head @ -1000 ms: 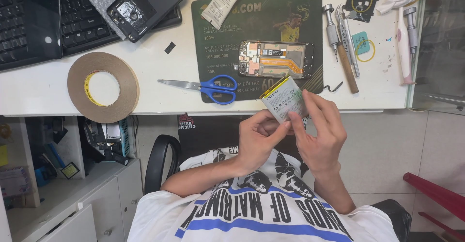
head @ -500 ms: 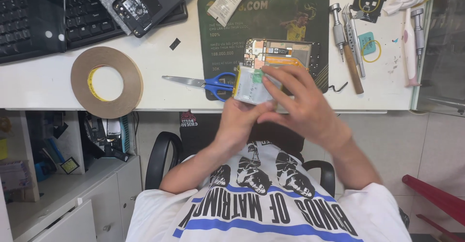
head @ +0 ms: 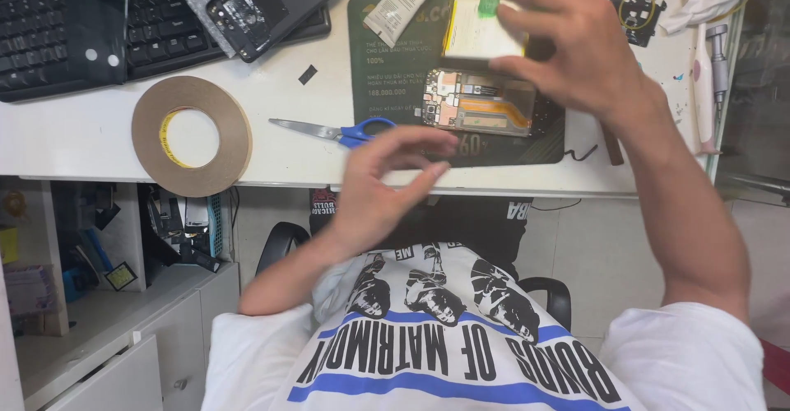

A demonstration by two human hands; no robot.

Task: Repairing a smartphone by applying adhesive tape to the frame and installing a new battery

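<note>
While the right hand [head: 576, 49] pinched a flat silver battery [head: 481, 31] above the opened phone [head: 481, 106] near the surface's back edge, the left hand's [head: 383, 185] empty fingers hovered spread.

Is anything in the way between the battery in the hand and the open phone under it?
Nothing visible. The right hand holds the battery just above the open phone, with only bare mat around it.

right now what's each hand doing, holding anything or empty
Left hand: open, fingers spread, empty, above the desk edge near the blue-handled scissors.
Right hand: closed on a flat phone battery, held over the opened phone.
</note>
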